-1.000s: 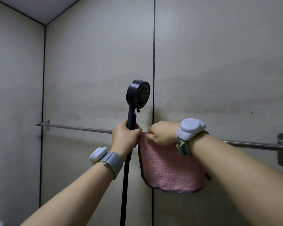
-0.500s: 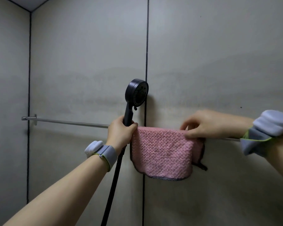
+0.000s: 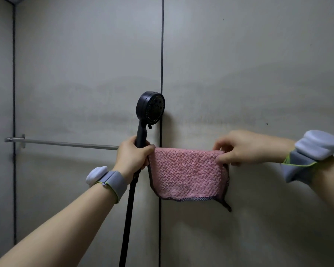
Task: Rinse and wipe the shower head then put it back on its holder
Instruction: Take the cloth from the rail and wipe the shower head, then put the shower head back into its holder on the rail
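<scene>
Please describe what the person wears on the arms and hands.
Both forearms are bare, with no sleeves and no gloves. Each wrist carries a grey fabric band with a thin green edge and a rounded white device on it: left band, right band.

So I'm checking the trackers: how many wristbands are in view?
2. One wristband is on the left wrist, below the left hand gripping the shower head. The other is on the right wrist, at the frame's right edge. None appears hidden.
</scene>
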Available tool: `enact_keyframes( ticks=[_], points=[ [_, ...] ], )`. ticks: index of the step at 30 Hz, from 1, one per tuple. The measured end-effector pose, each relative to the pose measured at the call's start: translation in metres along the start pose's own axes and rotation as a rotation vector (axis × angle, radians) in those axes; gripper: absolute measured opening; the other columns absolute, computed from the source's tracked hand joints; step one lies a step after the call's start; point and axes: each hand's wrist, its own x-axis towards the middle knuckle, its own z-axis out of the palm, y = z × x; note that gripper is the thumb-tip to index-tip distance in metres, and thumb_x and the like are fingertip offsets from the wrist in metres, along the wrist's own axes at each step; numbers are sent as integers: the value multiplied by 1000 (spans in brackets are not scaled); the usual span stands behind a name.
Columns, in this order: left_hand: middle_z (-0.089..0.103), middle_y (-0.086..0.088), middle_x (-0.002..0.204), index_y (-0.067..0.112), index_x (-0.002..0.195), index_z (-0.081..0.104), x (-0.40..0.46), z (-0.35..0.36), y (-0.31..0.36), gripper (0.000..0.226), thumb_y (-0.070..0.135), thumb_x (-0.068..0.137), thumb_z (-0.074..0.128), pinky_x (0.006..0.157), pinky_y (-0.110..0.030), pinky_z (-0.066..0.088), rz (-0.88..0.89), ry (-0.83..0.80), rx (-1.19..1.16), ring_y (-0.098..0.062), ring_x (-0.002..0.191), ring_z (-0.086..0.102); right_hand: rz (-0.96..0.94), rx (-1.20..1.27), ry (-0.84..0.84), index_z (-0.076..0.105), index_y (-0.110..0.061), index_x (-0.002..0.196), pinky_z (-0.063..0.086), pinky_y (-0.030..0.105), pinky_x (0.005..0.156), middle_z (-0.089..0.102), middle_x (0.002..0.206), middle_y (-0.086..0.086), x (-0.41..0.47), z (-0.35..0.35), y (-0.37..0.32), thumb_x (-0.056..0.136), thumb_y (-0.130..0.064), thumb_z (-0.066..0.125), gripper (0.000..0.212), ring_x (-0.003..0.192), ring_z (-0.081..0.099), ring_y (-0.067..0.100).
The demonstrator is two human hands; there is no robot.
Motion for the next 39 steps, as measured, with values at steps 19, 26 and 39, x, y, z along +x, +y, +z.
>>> enact_keyframes(
  ticks=[19,26,39],
  points=[
    [56,5,53,21,72,59,-89,-159,-13,13,25,73,72,43,-29,42,-1,167,513,-17,44,51,-249,388,289,55,-25,115,48,27,80,64,104,-5,57,52,-164,87,-37,63,31,91,62,11],
    [60,5,66,22,74,55,-169,-260,-25,17,28,73,71,53,-27,41,-89,251,873,-13,63,57,-337,635,-42,43,-36,130,49,33,91,57,119,-6,89,118,-257,78,-64,61,63,99,61,12],
    [68,-1,89,23,89,59,-271,-353,23,21,23,69,67,69,-38,54,-444,484,1108,-22,80,64,-871,887,-307,47,-41,122,49,22,80,65,101,-14,109,196,-412,68,-56,73,62,95,62,1]
  ],
)
